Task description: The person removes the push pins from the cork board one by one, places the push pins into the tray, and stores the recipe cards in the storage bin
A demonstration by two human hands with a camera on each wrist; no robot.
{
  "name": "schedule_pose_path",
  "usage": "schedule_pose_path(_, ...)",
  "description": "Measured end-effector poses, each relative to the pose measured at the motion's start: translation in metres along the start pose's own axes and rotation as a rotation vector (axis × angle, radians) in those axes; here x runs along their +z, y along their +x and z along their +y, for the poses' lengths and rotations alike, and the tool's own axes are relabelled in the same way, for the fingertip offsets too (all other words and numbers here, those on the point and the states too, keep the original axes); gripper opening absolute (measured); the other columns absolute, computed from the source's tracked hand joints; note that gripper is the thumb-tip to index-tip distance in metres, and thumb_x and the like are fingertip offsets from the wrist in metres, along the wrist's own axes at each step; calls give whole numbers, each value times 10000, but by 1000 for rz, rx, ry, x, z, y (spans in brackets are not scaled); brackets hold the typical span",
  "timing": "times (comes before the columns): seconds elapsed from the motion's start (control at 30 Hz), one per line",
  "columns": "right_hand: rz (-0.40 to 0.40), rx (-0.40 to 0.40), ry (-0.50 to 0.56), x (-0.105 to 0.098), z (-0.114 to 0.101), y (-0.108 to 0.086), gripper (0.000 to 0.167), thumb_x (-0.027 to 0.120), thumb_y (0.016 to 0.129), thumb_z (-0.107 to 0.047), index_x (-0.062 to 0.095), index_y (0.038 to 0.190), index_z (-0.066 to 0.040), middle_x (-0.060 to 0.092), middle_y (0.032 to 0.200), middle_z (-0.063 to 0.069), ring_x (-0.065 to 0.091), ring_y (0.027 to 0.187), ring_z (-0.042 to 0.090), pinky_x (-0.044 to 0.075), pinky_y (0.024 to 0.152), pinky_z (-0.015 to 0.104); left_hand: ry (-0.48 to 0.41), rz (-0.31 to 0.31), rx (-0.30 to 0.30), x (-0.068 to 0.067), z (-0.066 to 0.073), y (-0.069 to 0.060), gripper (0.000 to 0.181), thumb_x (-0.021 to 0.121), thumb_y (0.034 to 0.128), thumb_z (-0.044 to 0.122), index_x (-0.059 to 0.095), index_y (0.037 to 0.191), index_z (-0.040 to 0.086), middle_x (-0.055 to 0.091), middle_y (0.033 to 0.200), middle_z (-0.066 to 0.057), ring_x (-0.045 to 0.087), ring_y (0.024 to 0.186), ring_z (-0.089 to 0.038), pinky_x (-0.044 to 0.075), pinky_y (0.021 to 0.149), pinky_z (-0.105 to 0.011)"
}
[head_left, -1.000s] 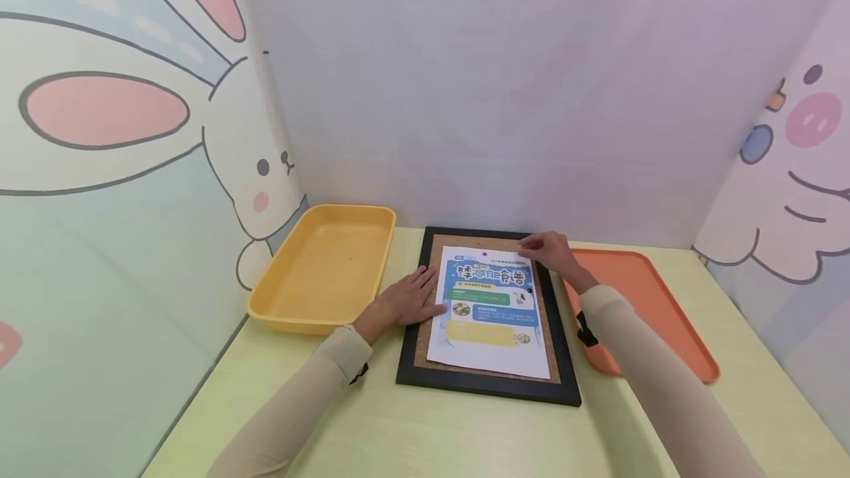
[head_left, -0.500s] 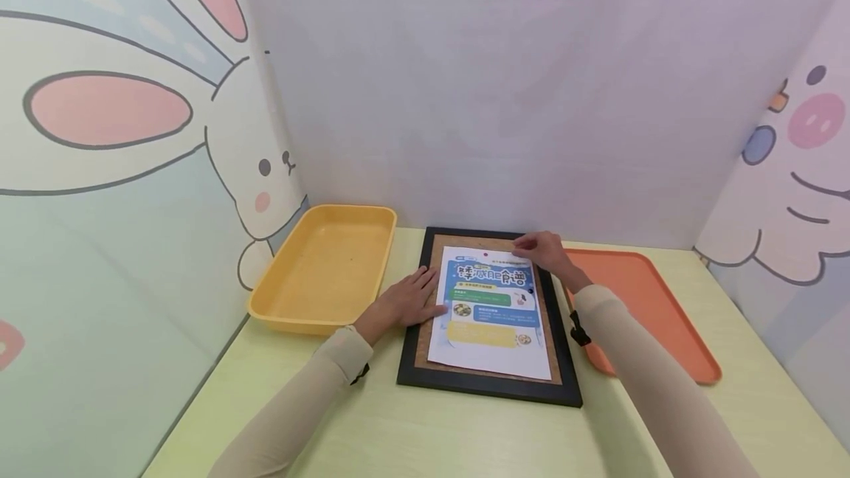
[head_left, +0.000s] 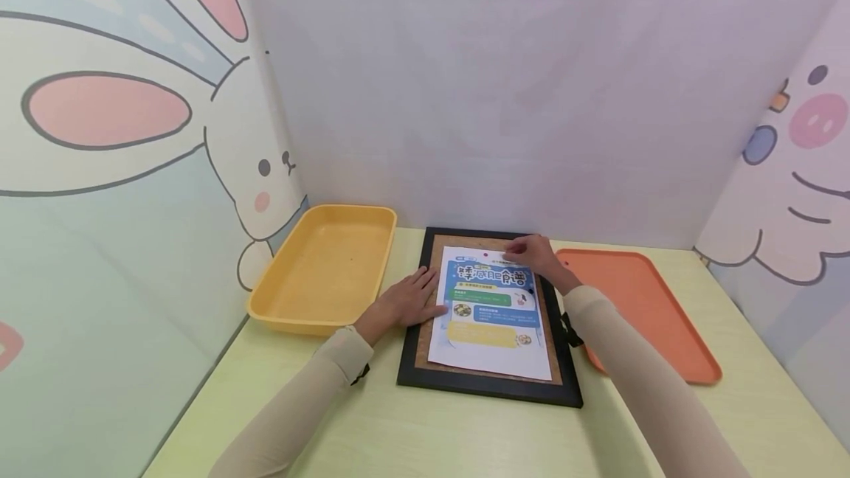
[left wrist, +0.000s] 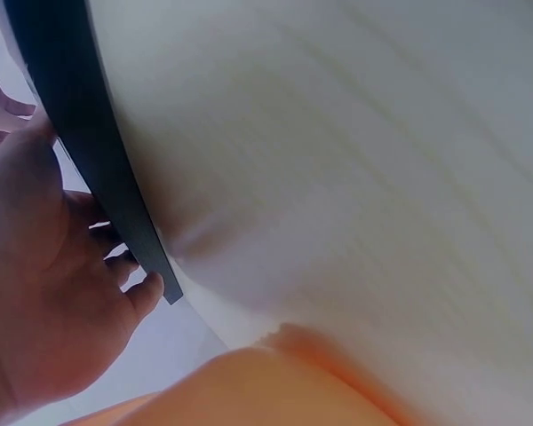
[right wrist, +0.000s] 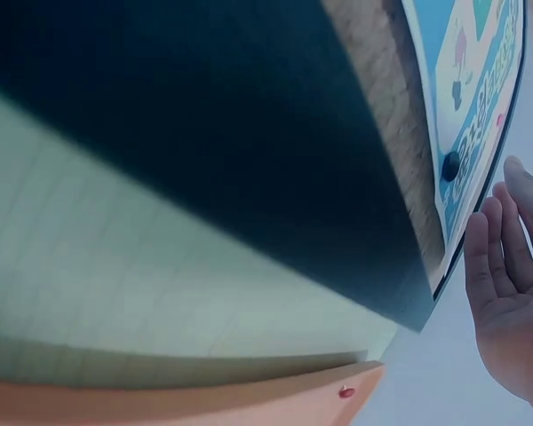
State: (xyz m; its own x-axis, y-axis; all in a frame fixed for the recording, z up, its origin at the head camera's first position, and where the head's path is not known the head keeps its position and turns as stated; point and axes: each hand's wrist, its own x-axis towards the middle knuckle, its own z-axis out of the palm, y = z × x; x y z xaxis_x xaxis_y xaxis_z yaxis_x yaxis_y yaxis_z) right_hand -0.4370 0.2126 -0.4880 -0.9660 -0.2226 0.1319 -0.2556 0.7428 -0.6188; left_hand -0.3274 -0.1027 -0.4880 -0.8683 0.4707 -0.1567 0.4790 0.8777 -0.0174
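Note:
A white printed poster [head_left: 494, 360] lies on a cork board [head_left: 425, 345] with a black frame [head_left: 491, 387]. My left hand [head_left: 401, 299] rests flat on the board's left side, its thumb on the poster's edge. By the poster's top right is my right hand [head_left: 534, 255], its fingers slightly bent; in the right wrist view, nothing shows between its thumb and fingers. A red pushpin [head_left: 485, 254] sits at the poster's top middle. A black pushpin [right wrist: 451, 166] sits near its right edge.
Left of the board stands a yellow tray [head_left: 319, 264]. To the right lies a shallow orange tray [head_left: 640, 301], with a small red pin [right wrist: 346, 391] at its edge. A curtained wall [head_left: 478, 94] rises behind the table [head_left: 425, 434].
My right hand has shifted left along the poster's top edge. A small dot on the orange tray has come into view beside the wrist. My left hand has stayed in place.

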Motion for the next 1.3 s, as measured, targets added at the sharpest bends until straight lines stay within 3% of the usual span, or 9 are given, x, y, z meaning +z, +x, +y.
schedule_pose_path(0.33,-32,29,3,8,-8,6,317,789,950,-196,760,1227,-46,755,1088,141,667,951,276,569,913,426,-5,-2,-6,3,0,1,899,357,1026,715,200,1667,106,176,1735,-75,129,1602,-276,206,1275,-416)
schedule_pose_path(1.3,-35,9,29,28,-10,15,273,792,948,-252,791,1181,-110,769,1055,93,674,905,245,531,853,374,21,-2,-6,6,-2,2,910,336,1020,731,193,1669,110,172,1736,-71,131,1602,-276,216,1272,-422)
